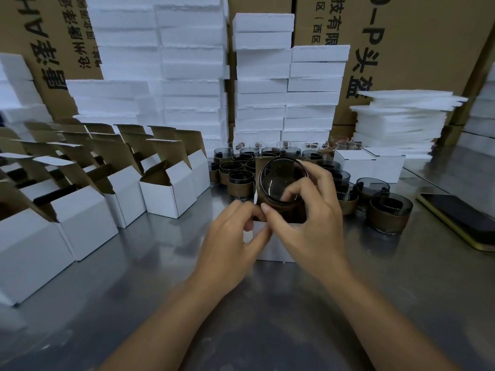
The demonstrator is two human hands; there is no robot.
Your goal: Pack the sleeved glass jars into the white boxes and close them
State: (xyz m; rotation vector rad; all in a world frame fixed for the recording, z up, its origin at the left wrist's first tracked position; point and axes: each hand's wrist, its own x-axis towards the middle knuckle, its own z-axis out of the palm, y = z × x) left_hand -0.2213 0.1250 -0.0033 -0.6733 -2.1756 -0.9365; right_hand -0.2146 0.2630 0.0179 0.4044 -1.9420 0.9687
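Gripping jar (281, 180), right hand (308, 223); left (233, 236), seemingly box (278, 250).

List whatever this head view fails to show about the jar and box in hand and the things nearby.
Head view, white box: opening and flaps covered by the left hand and right hand.
Head view, jar: lower part hidden by the right hand and box; how deep it sits is unclear.
Head view, open boxes at left: insides shadowed behind raised lids.
Head view, phone: cut off by the right edge.
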